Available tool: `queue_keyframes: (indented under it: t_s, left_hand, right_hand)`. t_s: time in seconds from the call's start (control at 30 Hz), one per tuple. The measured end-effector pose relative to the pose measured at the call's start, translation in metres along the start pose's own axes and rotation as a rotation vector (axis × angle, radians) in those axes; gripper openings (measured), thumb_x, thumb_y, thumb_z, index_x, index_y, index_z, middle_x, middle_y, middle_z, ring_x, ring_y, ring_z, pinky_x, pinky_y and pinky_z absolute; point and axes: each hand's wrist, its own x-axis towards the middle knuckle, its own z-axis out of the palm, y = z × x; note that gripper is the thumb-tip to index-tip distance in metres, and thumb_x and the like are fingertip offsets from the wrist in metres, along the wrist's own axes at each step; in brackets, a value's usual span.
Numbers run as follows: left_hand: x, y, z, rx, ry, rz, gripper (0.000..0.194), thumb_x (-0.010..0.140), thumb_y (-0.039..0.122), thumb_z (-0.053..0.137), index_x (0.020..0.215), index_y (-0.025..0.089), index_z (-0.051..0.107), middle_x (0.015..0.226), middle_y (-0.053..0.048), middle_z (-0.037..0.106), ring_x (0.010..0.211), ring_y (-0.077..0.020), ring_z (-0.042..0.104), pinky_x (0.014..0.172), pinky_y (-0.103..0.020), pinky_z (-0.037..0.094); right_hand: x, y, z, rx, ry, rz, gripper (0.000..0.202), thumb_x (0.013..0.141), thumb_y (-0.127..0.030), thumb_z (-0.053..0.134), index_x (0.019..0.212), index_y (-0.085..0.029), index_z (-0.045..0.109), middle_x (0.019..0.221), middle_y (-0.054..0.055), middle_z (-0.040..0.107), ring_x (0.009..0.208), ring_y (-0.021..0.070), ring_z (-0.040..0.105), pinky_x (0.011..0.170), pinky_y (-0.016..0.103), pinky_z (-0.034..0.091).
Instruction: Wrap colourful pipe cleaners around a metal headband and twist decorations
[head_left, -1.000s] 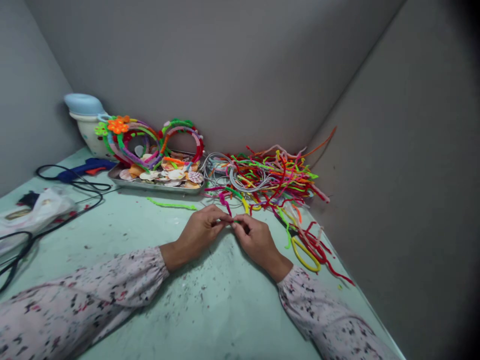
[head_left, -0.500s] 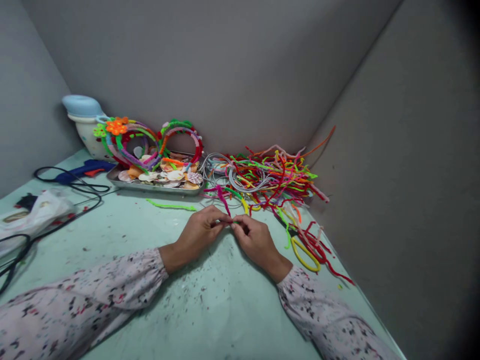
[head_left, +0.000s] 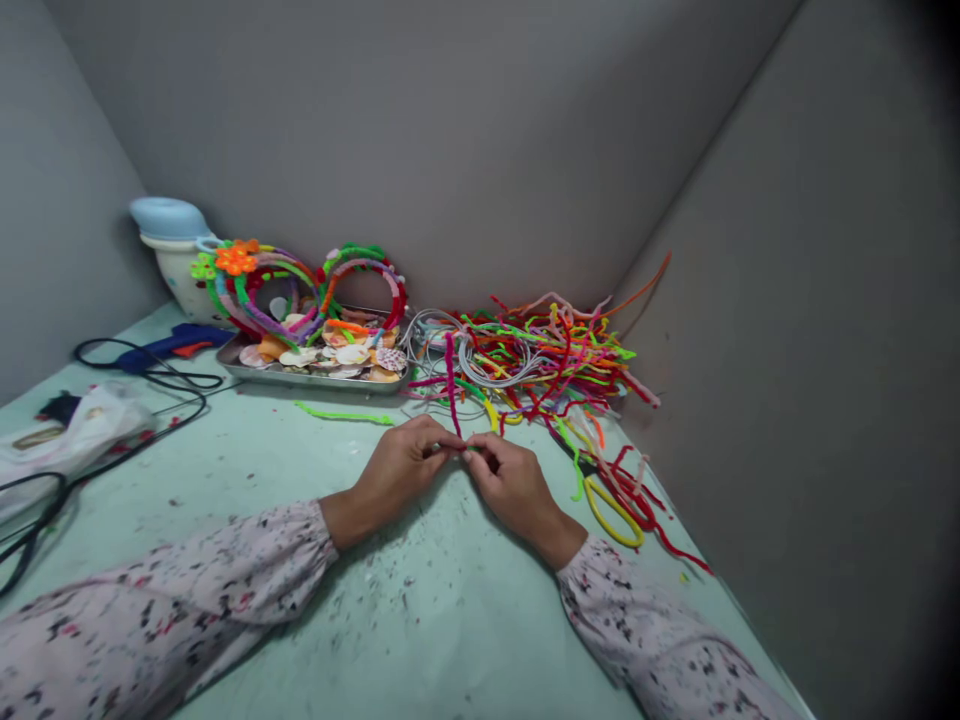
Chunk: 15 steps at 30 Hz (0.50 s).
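Note:
My left hand (head_left: 405,465) and my right hand (head_left: 517,487) meet over the middle of the table, thumbs and forefingers pinched together. Between their fingertips is the lower end of a magenta pipe cleaner (head_left: 451,380), whose free length stands up and away from me. A small bit of green shows at the right fingertips; most of what is pinched there is hidden. A bright green pipe cleaner (head_left: 341,413) lies flat on the table beyond my left hand. Scissors with a yellow handle (head_left: 615,515) lie to the right of my right hand.
At the back, a metal tray (head_left: 315,380) bears shells and colourful wrapped headbands (head_left: 364,255). Right of it lie a pipe cleaner heap (head_left: 555,345) and coiled grey wire (head_left: 487,375). On the left are a blue glue gun (head_left: 176,340), black cable (head_left: 161,435), plastic bag (head_left: 90,430) and blue-lidded container (head_left: 176,255).
The magenta pipe cleaner has swung more upright and its bent top now looks straighter. Both hands keep their pinch in nearly the same place. The view has shifted slightly.

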Motion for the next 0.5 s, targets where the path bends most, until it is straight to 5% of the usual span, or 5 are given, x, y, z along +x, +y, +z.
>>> queue_keyframes:
  t_s: [0.5]
  left_hand:
    - [0.0000, -0.0015, 0.0003, -0.009, -0.005, -0.007, 0.020, 0.082, 0.010, 0.064, 0.092, 0.023, 0.075, 0.081, -0.002, 0.068, 0.075, -0.0123, 0.062, 0.069, -0.024, 0.048]
  right_hand:
    - [0.0009, -0.0011, -0.0001, 0.016, -0.009, 0.005, 0.016, 0.088, -0.020, 0.054, 0.097, -0.018, 0.068, 0.080, 0.002, 0.071, 0.067, 0.0140, 0.061, 0.062, 0.023, 0.043]
